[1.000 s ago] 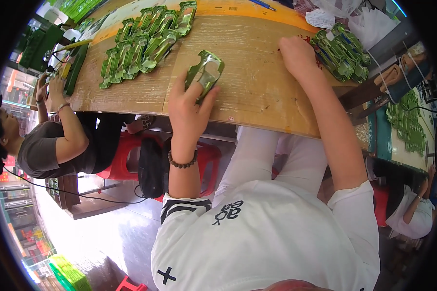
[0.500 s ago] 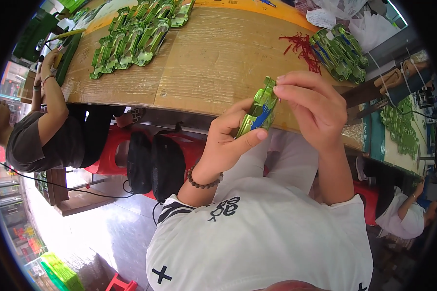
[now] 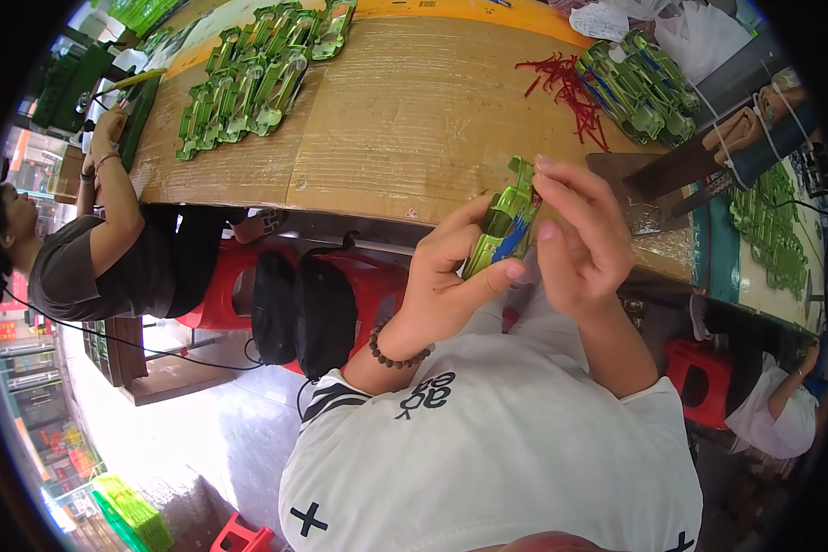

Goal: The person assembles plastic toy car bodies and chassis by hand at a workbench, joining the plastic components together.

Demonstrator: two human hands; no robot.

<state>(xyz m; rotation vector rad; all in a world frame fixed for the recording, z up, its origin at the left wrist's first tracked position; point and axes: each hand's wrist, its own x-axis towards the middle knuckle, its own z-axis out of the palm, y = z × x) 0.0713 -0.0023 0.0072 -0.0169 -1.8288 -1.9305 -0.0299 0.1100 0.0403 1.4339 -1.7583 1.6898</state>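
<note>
Both hands met just right of the frame's centre, above the near edge of the table point(image 3: 386, 120). The left hand point(image 3: 455, 271) was closed around a green plastic piece point(image 3: 503, 225) with a blue part low on it, thumb pressed on that blue part. The right hand point(image 3: 584, 244) curled beside it, fingertips touching the piece's upper end.

The piece was held in the air over the person's lap, past the table's edge, so I judged that a slip of either grip would send it to the floor rather than onto the cardboard. The blue part looked only pinched by the thumb and might shift or pop loose under uneven pressure.

At the upper right lay a heap of green pieces point(image 3: 639, 87), with loose red strips point(image 3: 566, 87) just left of it; a careless reach could scatter those. At the upper left, finished green pieces point(image 3: 253, 78) lay in rows. A yellow band point(image 3: 488, 11) ran along the table's far edge. A white crumpled bag point(image 3: 607, 18) sat at the top right. At the left edge sat another person point(image 3: 101, 258).
</note>
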